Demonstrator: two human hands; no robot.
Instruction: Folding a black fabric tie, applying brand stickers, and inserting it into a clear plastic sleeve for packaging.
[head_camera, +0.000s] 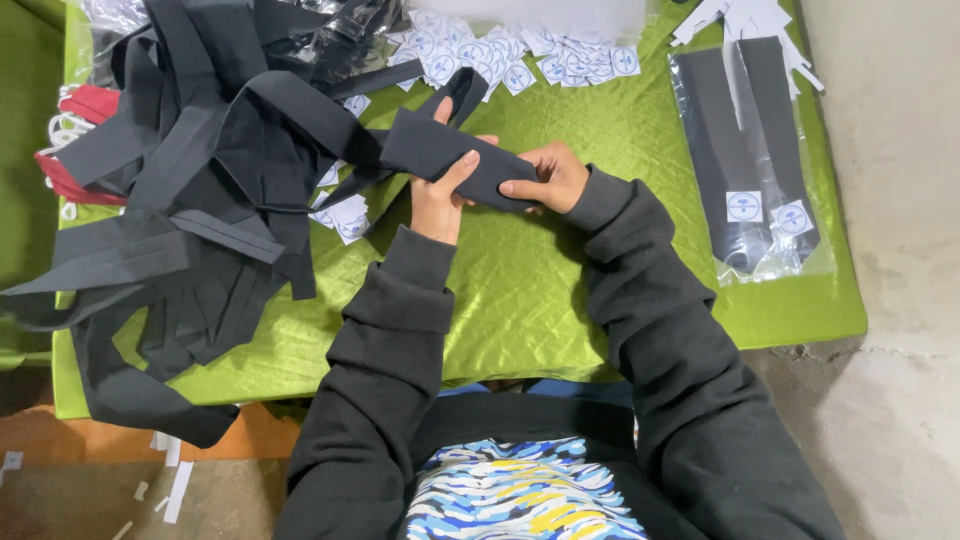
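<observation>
A folded black necktie (440, 150) is held over the green quilted table (560, 280). My left hand (440, 195) grips it from below, thumb across its front. My right hand (550, 178) pinches its right end. The tie's narrow tail runs up and back toward the heap. Both arms wear black sleeves.
A big heap of loose black ties (200, 170) covers the table's left half and hangs over its edge. Small white round-marked labels (500, 50) lie at the back. Two ties in clear bags (750, 160) lie at the right. Red cloth (80, 140) sits far left.
</observation>
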